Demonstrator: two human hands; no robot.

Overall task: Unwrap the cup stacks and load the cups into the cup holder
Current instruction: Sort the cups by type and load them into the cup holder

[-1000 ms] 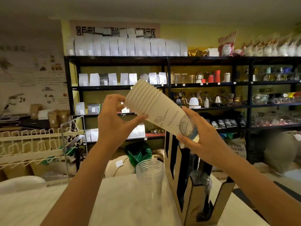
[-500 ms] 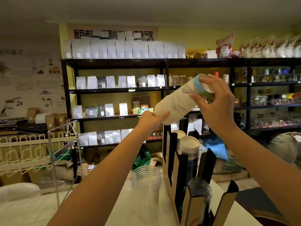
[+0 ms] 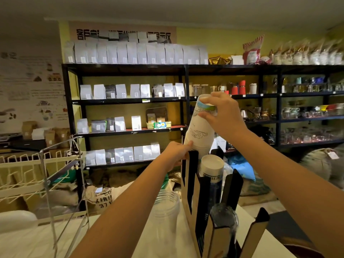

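Head cam: paper cup stack (image 3: 200, 127) is held rims-down, nearly upright w/ slight tilt, its lower end just entering the far slot of the cardboard cup holder (image 3: 191, 192). Inverted bc the holder takes stacks mouth-down; the stack already in the next slot nearer the camera (image 3: 212, 166) shows a closed cup base on top.

Right hand (image 3: 226, 116) caps the upper end of the stack, fingers (image 3: 204, 114) closed around the top cup's base: that's the push/steer point. Left hand (image 3: 176, 154) sits at the stack's lower end right at the holder's far-left upright, fingers pinched on the stack wall. Prob guiding the rims past the black slot edges so they don't snag.

Nearest slot of the holder has something dark w/ a clear domed top (image 3: 224, 218); can't tell what it is. Clear plastic cup stack (image 3: 166, 205) stands on the counter (image 3: 33, 243) just left of the holder, not loaded yet. No wrap visible on the paper stack, but can't be sure.

Wire rack (image 3: 44, 172) well left of the holder, shelving (image 3: 130, 98) behind it; neither in play.

Judgement: mid-insert, needs a straight drop; the tilt could jam the stack or tip the light holder.
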